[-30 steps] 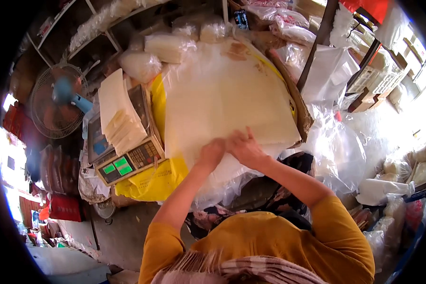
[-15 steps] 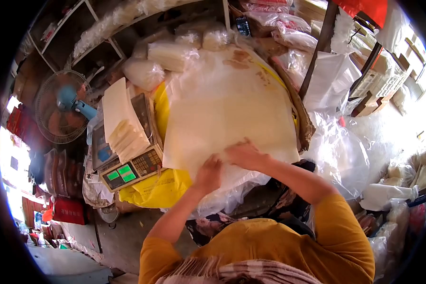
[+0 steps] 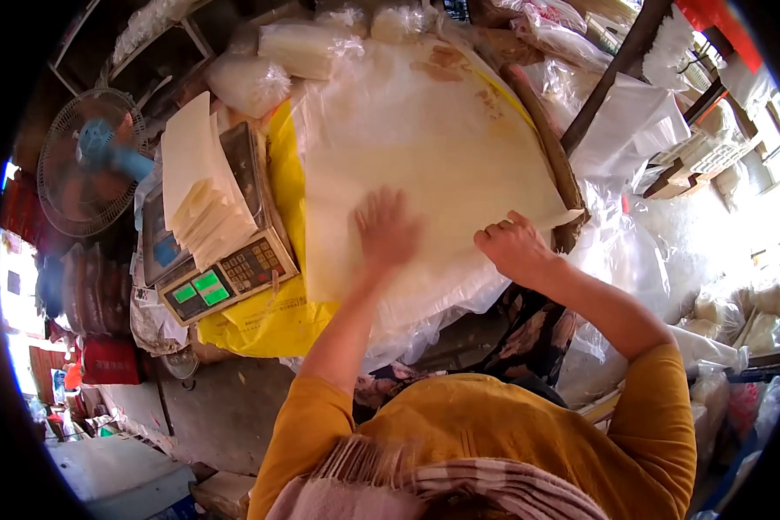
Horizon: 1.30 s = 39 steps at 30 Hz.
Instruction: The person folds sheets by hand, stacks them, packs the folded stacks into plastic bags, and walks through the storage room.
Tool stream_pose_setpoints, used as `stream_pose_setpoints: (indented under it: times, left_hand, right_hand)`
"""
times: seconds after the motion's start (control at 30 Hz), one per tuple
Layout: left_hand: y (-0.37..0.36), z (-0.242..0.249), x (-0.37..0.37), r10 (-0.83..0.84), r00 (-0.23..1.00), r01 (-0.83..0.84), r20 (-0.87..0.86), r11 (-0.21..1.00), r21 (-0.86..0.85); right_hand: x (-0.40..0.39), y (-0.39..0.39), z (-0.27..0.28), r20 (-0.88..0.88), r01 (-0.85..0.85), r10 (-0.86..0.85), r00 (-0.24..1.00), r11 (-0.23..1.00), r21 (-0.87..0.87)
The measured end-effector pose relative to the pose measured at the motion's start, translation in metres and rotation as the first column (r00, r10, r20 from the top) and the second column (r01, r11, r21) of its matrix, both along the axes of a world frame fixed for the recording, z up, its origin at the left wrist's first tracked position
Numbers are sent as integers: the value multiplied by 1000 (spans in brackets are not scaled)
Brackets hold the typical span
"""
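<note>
A large stack of pale cream sheets (image 3: 433, 165) lies in front of me on clear plastic over a yellow bag (image 3: 273, 316). My left hand (image 3: 383, 227) lies flat on the top sheet, fingers spread. My right hand (image 3: 513, 249) pinches the near right edge of the top sheet, fingers curled on it. Left of the stack, a digital scale (image 3: 225, 277) with green displays carries a smaller pile of folded cream sheets (image 3: 198, 195).
A blue fan (image 3: 91, 160) stands at the far left. Bagged goods (image 3: 299, 48) line the shelf behind the stack. Clear plastic bags (image 3: 624, 251) pile up at the right beside a dark post (image 3: 611, 74). White crates (image 3: 706, 152) sit far right.
Both hands were together at the near edge of the sheets. The left has slid forward onto the sheet and the right has moved right to the stack's edge.
</note>
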<state>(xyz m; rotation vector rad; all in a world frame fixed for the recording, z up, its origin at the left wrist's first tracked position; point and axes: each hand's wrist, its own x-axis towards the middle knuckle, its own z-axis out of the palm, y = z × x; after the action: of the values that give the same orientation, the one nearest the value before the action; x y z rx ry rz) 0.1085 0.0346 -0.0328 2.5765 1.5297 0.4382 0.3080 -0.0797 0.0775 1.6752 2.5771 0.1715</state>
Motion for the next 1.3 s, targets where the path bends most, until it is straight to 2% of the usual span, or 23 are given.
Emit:
stream_pose_setpoints:
  times: [0.17,0.27,0.3,0.33,0.4,0.47,0.53,0.6,0.67,0.77,0.8,0.83,0.87,0.9,0.93,0.97,1.07,1.1,1.13,1.17,1.2,1.3]
  left_hand:
    - [-3,7,-1,-1,1000,1,-10,1000,7]
    - [-2,6,-1,0,999,1,-42,1000,15]
    - [-1,6,1,11,997,-11,-71,1000,1]
    - [0,6,2,23,995,-25,-99,1000,-12]
    - [0,2,1,7,999,-5,-43,999,34]
    - [0,5,3,1,1000,0,-15,999,39]
    - [-2,10,3,12,1000,-12,-20,1000,0]
    - [-3,13,3,14,999,-15,-45,999,-30]
    - [-3,15,3,13,998,-17,-61,998,-54]
    - [-2,13,3,12,998,-18,-62,995,-95]
    - [0,13,2,7,998,-13,-55,993,-118]
    - [4,12,3,1,999,-8,-47,990,-141]
    - [18,3,-2,-3,997,24,83,969,-244]
    - [37,-10,-12,7,978,67,208,936,-344]
    - [47,-15,-21,32,945,120,325,892,-436]
    - [31,8,-31,186,768,122,613,897,-424]
    - [-7,33,-57,-166,664,353,729,929,-109]
    - [-8,18,-67,-397,755,415,522,906,89]
    - [-11,9,-75,-237,779,410,581,893,-185]
    - [-15,1,-81,-63,803,392,593,804,-446]
    - [-19,-2,-85,108,825,366,555,646,-670]
    - [-23,-5,-87,191,878,178,439,720,-670]
  right_hand:
    - [6,35,16,86,-73,83,993,990,-119]
    - [6,60,30,115,-3,15,993,994,-106]
    - [18,73,33,15,-1,2,1000,997,-78]
    - [24,87,41,1,-2,2,1000,997,-72]
    - [35,106,66,-28,6,-8,1000,998,-58]
    - [49,123,94,-53,23,-15,998,987,157]
    - [106,160,100,-216,-51,198,956,838,543]
    - [72,128,194,-187,304,-244,951,839,451]
    - [83,107,231,25,158,-221,975,766,623]
    - [63,67,226,-131,227,-188,973,701,676]
    - [47,46,215,-311,306,-165,936,819,486]
    - [40,36,179,-288,297,-165,943,807,510]
    - [26,22,159,-302,145,-4,953,883,447]
    - [4,8,145,-205,77,3,979,921,382]
    - [-6,4,109,-139,104,-67,988,956,275]
    - [-11,2,75,-212,54,-3,977,970,236]
    - [-21,0,9,-334,-42,104,937,981,187]
    - [-22,0,2,-357,-64,125,926,982,178]
    - [-24,1,2,-437,-17,58,898,995,97]
    - [-25,4,4,-507,22,-14,862,1000,9]
    - [-25,8,7,-566,54,-91,820,995,-81]
    - [-14,17,21,-501,169,-218,838,975,-141]
